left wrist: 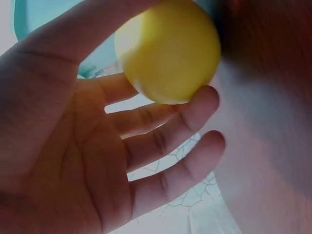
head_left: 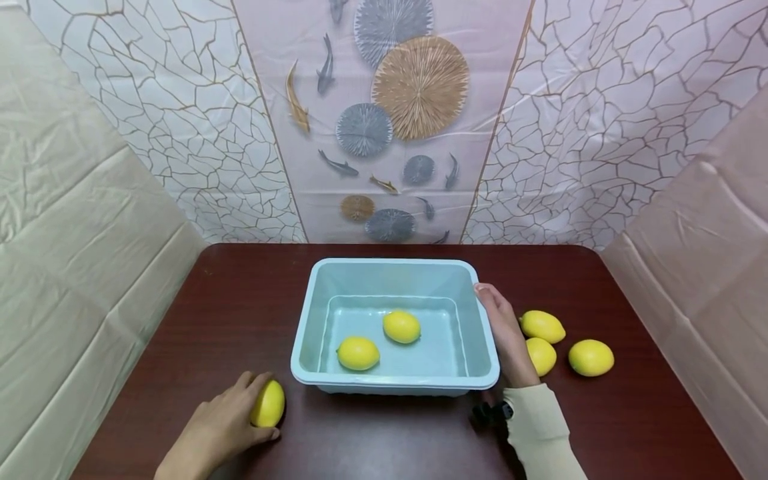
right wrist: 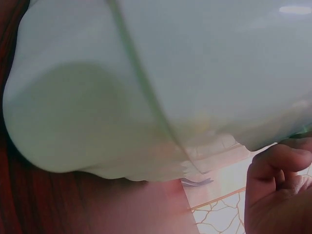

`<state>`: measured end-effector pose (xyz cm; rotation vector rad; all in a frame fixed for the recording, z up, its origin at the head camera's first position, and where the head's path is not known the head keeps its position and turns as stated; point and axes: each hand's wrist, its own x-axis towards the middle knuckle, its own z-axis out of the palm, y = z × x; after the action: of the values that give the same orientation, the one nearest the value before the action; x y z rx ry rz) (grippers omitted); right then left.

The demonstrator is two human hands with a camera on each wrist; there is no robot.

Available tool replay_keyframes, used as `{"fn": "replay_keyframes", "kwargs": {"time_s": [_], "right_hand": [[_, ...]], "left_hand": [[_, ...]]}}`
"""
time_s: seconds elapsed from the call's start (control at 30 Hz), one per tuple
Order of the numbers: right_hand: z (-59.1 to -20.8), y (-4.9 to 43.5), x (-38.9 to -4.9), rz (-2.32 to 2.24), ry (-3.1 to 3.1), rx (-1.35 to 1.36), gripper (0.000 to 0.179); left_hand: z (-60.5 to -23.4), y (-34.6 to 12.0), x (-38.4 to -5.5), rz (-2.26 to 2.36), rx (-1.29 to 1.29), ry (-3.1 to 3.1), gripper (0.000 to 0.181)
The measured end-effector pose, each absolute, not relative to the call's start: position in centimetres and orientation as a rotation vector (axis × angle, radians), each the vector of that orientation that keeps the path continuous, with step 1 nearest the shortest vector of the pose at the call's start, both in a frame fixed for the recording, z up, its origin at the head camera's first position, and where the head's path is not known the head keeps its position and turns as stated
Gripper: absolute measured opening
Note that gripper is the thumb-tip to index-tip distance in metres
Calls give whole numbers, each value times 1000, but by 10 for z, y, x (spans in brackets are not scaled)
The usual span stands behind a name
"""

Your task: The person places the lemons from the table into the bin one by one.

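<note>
At the front left of the table, my left hand [head_left: 223,421] holds a yellow lemon [head_left: 271,404] between thumb and fingers. The left wrist view shows the thumb along one side of this lemon [left wrist: 168,53] and fingertips against the other. A light blue plastic basin [head_left: 393,382] stands in the middle, with two lemons apart on its floor, one nearer the front left [head_left: 358,353] and one further back [head_left: 402,327]. My right hand [head_left: 507,333] grips the basin's right rim. Its curled fingers [right wrist: 278,163] show at the rim in the right wrist view, beside the basin's outer wall [right wrist: 146,97].
Right of my right hand lie three more lemons: one at the back [head_left: 543,326], one partly hidden by the wrist [head_left: 541,356] and one further right [head_left: 591,358]. The dark red table [head_left: 240,293] meets a patterned cloth [head_left: 252,173] behind and pale cloth walls at both sides.
</note>
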<state>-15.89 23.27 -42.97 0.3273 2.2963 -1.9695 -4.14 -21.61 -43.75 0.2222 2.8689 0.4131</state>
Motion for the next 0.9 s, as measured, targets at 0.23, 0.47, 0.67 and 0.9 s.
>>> {"fn": "replay_keyframes", "kwargs": {"time_s": [0.23,0.47,0.67,0.9], "right_hand": [[-432,232,-157,-1966,2263,319,58],[-431,233,-157,-1964,2287,319,55],[-430,232,-157,-2010,2302,315,51],[-430,232,-157,-2047,2297,297,47]], "left_hand": [[-443,-215,-42,411,202,2899,84],[-446,-214,-45,442,211,2886,80],[-447,-215,-46,472,222,2888,76],[-448,-216,-45,506,273,2884,72]]}}
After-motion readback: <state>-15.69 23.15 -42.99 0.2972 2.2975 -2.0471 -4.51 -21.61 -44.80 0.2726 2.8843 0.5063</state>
